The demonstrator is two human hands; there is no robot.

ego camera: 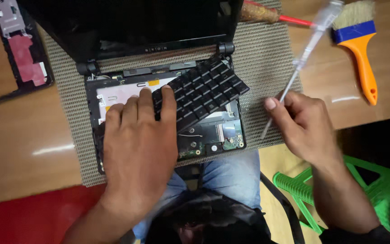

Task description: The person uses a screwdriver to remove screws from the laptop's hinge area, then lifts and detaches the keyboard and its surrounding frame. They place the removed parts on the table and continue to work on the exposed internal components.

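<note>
Denim-clad knees (231, 174) sit closest to the lens, directly below the open small laptop (159, 90), whose base rests on a woven mat (267, 58) on the wooden tabletop (19, 131).

At far left a detached dark cover panel with a pink patch (19, 49) lies near the tabletop's edge, well apart from the work.

Next comes the left hand (136, 144), spread flat and palm down over the left half of the base, fingers extended and gripping nothing; its fingertips touch the near-left edge of the loose black keyboard (204, 90). That keyboard is lifted out of its seat and lies tilted and askew across the exposed internals, its right end raised toward the hinge. Below it, bare circuit board and a ribbon connector (224, 133) show. Whether a ribbon cable still ties keyboard to board cannot be told; if it does, a push or twist from the flat hand could strain or tear it.

Further right, the right hand (303, 126) is closed around the metal shaft of a clear-handled screwdriver (308, 49), tip pointing down near the base's right edge. The tool looks blurred, so a stray tip could scratch the board or slip off the mat.

At far right lie a red-handled tool (290, 18) and an orange-handled brush (357, 40); a green stool (303, 190) stands below.
</note>
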